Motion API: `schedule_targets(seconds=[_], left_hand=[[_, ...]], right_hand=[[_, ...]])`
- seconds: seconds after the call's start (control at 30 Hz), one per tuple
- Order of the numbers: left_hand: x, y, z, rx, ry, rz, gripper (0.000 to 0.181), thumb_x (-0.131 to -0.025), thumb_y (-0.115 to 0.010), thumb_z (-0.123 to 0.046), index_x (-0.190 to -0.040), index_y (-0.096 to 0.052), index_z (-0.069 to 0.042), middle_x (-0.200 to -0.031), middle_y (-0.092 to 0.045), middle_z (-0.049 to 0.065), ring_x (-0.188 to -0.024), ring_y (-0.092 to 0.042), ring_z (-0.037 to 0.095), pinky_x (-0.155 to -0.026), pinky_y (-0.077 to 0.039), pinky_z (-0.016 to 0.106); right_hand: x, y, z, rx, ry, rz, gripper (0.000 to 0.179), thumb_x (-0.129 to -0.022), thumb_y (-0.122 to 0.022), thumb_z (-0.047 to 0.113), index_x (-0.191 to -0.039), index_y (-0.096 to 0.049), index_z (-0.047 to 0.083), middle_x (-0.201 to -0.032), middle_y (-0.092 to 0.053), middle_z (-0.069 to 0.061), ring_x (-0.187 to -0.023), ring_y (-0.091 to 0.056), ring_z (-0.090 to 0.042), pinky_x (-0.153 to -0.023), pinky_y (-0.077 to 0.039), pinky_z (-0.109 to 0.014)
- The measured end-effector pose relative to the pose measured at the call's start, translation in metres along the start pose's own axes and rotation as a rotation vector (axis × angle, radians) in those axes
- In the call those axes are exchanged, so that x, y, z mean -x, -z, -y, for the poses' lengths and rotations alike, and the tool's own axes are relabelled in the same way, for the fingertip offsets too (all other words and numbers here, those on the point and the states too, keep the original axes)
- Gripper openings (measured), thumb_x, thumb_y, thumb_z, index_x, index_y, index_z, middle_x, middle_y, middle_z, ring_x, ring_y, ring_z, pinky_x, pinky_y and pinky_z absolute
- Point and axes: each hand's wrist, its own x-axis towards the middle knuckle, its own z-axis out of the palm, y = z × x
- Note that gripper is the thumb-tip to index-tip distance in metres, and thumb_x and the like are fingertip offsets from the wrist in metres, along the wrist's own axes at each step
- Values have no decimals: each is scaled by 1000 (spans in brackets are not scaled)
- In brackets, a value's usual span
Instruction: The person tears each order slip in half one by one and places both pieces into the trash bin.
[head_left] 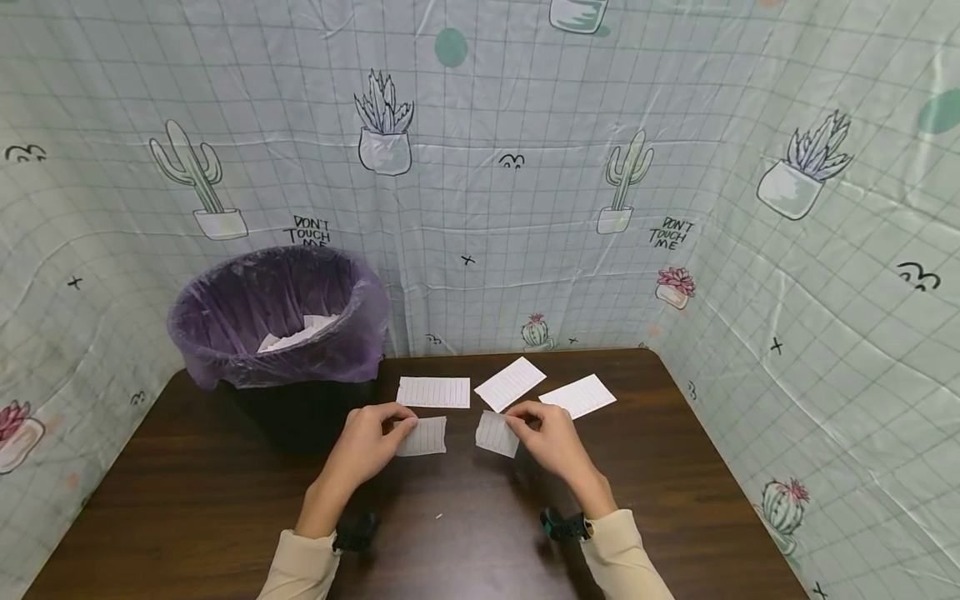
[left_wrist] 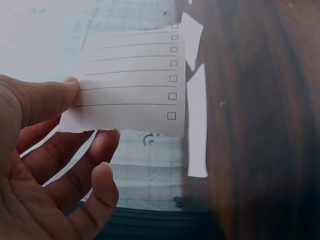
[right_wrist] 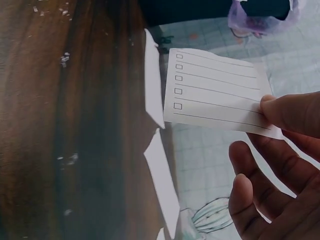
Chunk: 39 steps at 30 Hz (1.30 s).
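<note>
Just below the middle of the head view I hold two torn halves of a lined checklist slip, apart from each other above the dark wooden table (head_left: pixel 187 500). The left half (head_left: pixel 422 436) is white with ruled lines, small checkboxes down one edge and a ragged torn side; the right half (head_left: pixel 497 434) looks the same. My left hand (head_left: pixel 369 446) pinches its piece between thumb and forefinger, the other fingers loosely curled beneath. My right hand (head_left: pixel 551 437) pinches its piece likewise. Both forearms reach up from the bottom edge.
</note>
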Motion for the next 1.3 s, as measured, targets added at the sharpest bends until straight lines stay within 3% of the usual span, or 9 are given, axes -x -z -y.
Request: schedule_targets(seconds=[0.3,0.47,0.93,1.3], left_hand=[[-7,26,-10,-64,-13,2,9,-95,-74,-14,-99,-80,-9,-96,-78,5,-76,-57,15,-70,-49,30],[-8,42,-14,-83,-15,-10,10,-95,-73,-14,-100,-79,-8,-91,-77,4,-73,-56,16,-68,-48,30],[-12,72,-25,-133,-126,-86,8,-96,-73,-10,-98,-79,-8,-93,-78,7,-76,-62,18,-71,-52,37],[-16,103,-43,-175,-172,-96,9,-96,-72,-12,-101,-79,-8,-84,-74,4,-66,-53,14,-64,-47,31]], right_hand=[[-14,3,15,-10,20,17,6,-94,-74,10,-94,-80,10,-89,-78,-1,-77,-68,-11,-72,-56,-28],[-22,3,23,-18,13,52,8,-96,-72,12,-96,-80,11,-91,-78,-1,-78,-68,-11,-71,-55,-26],[-44,4,44,-8,85,57,9,-97,-70,11,-97,-79,10,-93,-78,-2,-75,-63,-11,-65,-52,-24],[-62,3,67,-13,124,62,10,-98,-70,14,-99,-79,10,-95,-78,-2,-77,-66,-12,-68,-54,-26]])
